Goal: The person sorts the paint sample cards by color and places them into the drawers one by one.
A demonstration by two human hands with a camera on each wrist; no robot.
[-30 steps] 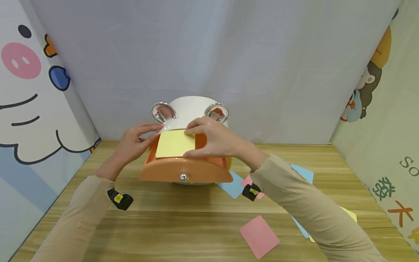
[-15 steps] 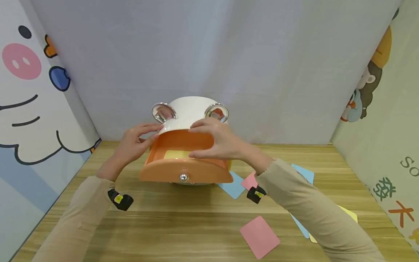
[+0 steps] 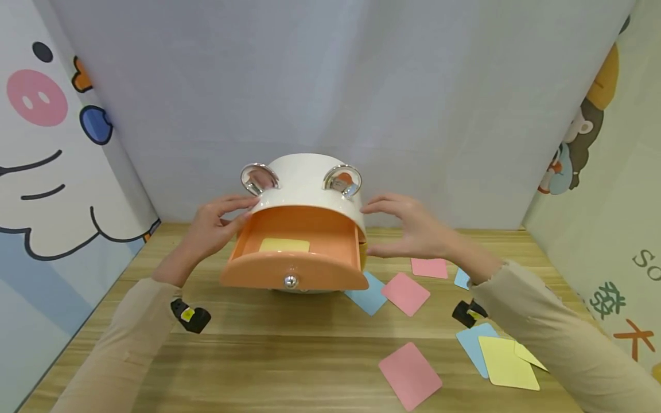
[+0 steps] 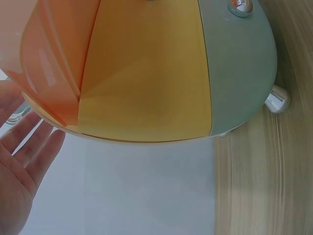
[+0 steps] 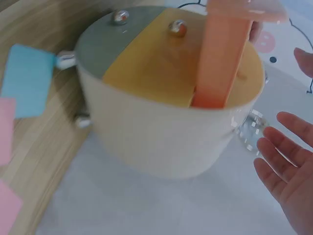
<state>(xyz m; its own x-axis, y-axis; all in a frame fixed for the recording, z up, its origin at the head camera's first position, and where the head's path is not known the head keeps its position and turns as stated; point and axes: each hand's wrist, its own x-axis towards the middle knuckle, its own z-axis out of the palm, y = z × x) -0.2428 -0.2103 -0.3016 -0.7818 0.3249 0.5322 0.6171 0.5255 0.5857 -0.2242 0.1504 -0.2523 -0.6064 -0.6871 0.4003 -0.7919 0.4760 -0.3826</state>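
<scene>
A rounded white box (image 3: pixel 304 178) with two shiny ears stands on the table, its orange top drawer (image 3: pixel 330 271) pulled out. Inside the drawer lies a yellow card (image 3: pixel 284 245). My left hand (image 3: pixel 214 225) rests at the box's upper left side, fingers extended. In the left wrist view, the fingertips of that hand (image 4: pixel 22 166) lie along the rim by the orange drawer, above a yellow drawer front (image 4: pixel 146 73). To the right of the box, my right hand (image 3: pixel 410 229) is empty with fingers spread; the right wrist view shows this hand (image 5: pixel 288 169) apart from the white side.
Pink cards (image 3: pixel 410 376), a blue card (image 3: pixel 368 293) and yellow cards (image 3: pixel 508 362) lie scattered on the wooden table (image 3: pixel 289 355), right of the box. A grey-white curtain (image 3: pixel 413 115) hangs behind, with printed panels at both sides.
The yellow card that my right hand held over the drawer now lies inside it. My right hand has let go and moved right, off the drawer. The left hand has stayed put.
</scene>
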